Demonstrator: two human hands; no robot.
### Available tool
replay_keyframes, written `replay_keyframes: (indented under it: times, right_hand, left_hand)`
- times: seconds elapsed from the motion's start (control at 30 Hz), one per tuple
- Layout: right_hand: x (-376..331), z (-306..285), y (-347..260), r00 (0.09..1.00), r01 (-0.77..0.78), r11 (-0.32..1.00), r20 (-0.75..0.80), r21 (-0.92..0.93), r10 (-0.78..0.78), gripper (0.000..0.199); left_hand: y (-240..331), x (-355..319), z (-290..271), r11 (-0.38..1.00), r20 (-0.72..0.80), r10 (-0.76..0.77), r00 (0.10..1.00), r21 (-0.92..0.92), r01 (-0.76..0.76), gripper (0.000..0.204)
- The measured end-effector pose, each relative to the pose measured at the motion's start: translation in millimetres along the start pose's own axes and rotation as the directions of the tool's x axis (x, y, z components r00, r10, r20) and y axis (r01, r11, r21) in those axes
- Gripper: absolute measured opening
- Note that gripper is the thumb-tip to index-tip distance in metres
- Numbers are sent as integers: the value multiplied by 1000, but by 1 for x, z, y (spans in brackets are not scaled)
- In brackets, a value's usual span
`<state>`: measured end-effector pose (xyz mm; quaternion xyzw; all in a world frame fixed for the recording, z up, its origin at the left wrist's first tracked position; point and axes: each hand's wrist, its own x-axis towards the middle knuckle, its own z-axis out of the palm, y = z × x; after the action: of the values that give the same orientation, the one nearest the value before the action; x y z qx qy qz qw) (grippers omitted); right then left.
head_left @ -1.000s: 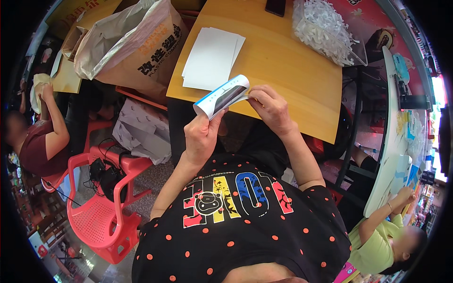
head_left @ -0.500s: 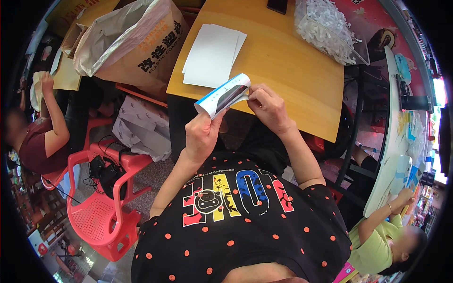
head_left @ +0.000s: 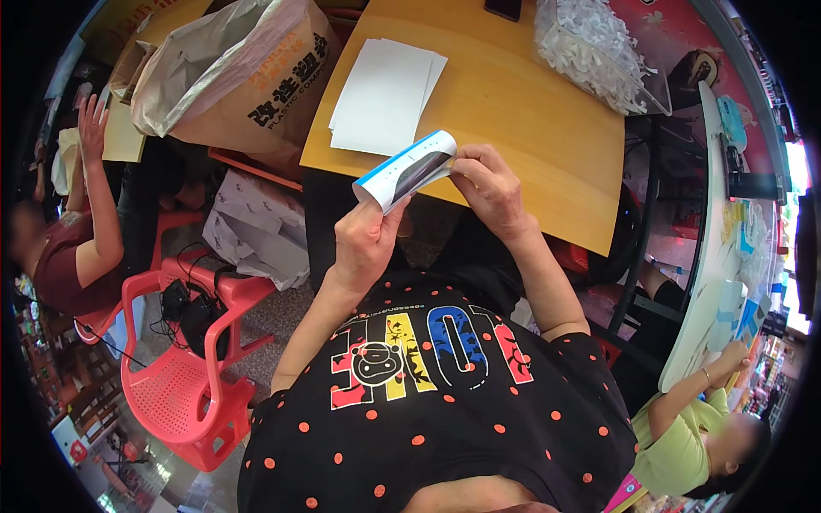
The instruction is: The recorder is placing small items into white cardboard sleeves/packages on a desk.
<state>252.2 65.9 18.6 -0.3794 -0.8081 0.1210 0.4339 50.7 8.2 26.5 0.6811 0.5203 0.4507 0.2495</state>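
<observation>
A printed sheet of paper (head_left: 400, 173), white with a blue strip and a dark patch, is curled into a loose roll between my hands in front of the table edge. My left hand (head_left: 368, 233) grips its lower left end, thumb up against the paper. At the other end, my right hand (head_left: 492, 185) pinches the sheet's edge between thumb and fingers. Beyond the roll, a stack of white sheets (head_left: 385, 98) lies slightly fanned on the yellow wooden table (head_left: 522, 145).
A clear bin of white paper strips (head_left: 590, 56) and a dark phone (head_left: 503, 8) are at the table's far side. A large printed sack (head_left: 248, 81) stands at left, near a pink plastic chair (head_left: 184, 376) bearing black cables. Two other people work at either side.
My hands and the curled sheet have hardly moved. At the far left, another person's hand has risen and opened.
</observation>
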Motion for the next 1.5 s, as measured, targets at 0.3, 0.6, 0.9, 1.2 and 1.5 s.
replay_keyframes:
  times: [0.3,0.6,0.9,1.2,1.5]
  right_hand:
    - [-4,9,4,1000,-12,1000,4,27,12,21]
    - [-6,4,5,935,-333,931,181,148,306,11]
    - [6,-18,15,674,-732,587,492,345,551,20]
    - [-1,-10,16,649,-707,659,602,254,464,21]
    - [-3,-7,5,635,-735,640,558,224,534,22]
  left_hand:
    - [-6,-1,4,998,-63,57,996,-1,-58,17]
    - [-4,-2,-2,996,4,62,998,69,-62,20]
    - [-12,3,-7,964,11,239,971,121,-239,19]
    - [-18,0,-7,961,29,255,967,105,-257,20]
    - [-19,-3,-12,938,92,298,950,158,-309,22]
